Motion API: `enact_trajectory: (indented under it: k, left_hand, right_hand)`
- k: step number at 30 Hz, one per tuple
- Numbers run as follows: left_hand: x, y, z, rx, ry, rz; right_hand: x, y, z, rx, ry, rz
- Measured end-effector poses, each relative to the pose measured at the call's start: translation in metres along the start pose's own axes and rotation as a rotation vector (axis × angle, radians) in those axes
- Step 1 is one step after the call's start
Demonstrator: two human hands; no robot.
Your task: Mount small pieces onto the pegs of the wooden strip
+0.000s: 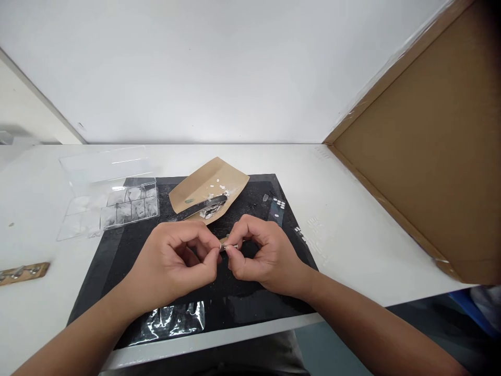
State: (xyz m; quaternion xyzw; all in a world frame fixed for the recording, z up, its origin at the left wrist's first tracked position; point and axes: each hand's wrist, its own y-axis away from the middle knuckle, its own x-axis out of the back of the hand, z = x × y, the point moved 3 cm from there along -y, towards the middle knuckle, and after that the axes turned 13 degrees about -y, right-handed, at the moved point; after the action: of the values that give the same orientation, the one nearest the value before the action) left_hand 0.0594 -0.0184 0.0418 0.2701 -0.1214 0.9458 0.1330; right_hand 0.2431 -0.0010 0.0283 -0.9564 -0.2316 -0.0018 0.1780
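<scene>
Pinching one small piece [223, 247]: left fingers [213, 255], right fingers [234, 256]; one brown paper [209, 177] beyond.

- Right side: you can pass over the white table [364, 219] between the black mat [235, 308] and the cardboard panel [422, 146].
- Ahead: the brown paper [195, 183] and black strip [195, 207] obstruct you.
- Left side: the open plastic box [129, 207] overlaps the mat.

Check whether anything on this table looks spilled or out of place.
Small pale pieces lie scattered at the black mat's right edge and on the white table, apart from similar bits on the brown paper. They look spilled, though possibly set there on purpose.
</scene>
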Motion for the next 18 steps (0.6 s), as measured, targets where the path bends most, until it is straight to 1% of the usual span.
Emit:
enact_trajectory:
  k: [4, 9, 11, 15, 18]
  left_hand:
    - [0.003, 0.001, -0.002, 0.011, 0.053, -0.068]
    - [0.006, 0.003, -0.004, 0.044, 0.138, -0.117]
    - [0.007, 0.003, -0.004, 0.050, 0.157, -0.128]
    - [0.007, 0.004, -0.004, 0.050, 0.171, -0.132]
    - [0.008, 0.004, -0.004, 0.003, 0.116, -0.115]
  right_hand:
    - [0.002, 0.000, -0.001, -0.014, -0.054, -0.014]
    - [0.006, 0.000, 0.000, 0.025, -0.061, -0.071]
    - [0.007, -0.001, -0.003, 0.075, -0.031, -0.115]
    - [0.010, -0.003, -0.008, 0.224, 0.109, -0.177]
    - [0.011, -0.004, -0.006, 0.297, 0.169, -0.197]
